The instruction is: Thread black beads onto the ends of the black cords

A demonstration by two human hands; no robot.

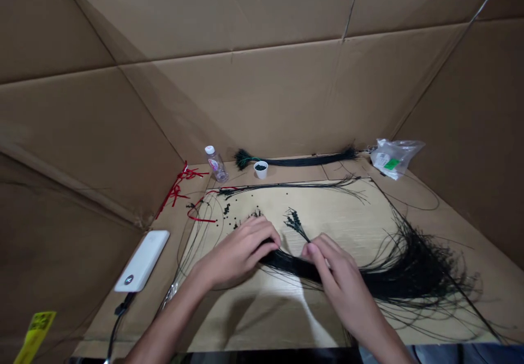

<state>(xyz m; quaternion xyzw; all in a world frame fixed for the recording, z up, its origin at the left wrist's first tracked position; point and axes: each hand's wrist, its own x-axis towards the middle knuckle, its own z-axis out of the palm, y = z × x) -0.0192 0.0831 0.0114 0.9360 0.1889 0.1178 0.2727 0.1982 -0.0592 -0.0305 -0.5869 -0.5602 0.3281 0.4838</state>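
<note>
Seemingly for separation, the small bunch [295, 222] is pinched between thumb and forefinger of the right hand [341, 276], while the black bundle [295, 266] across the board [335, 216] is steadied by the left hand's [241, 246] gathered fingers.

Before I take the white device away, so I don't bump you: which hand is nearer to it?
Left: your left hand is to the right of the white device; your right hand is farther right still.
</note>
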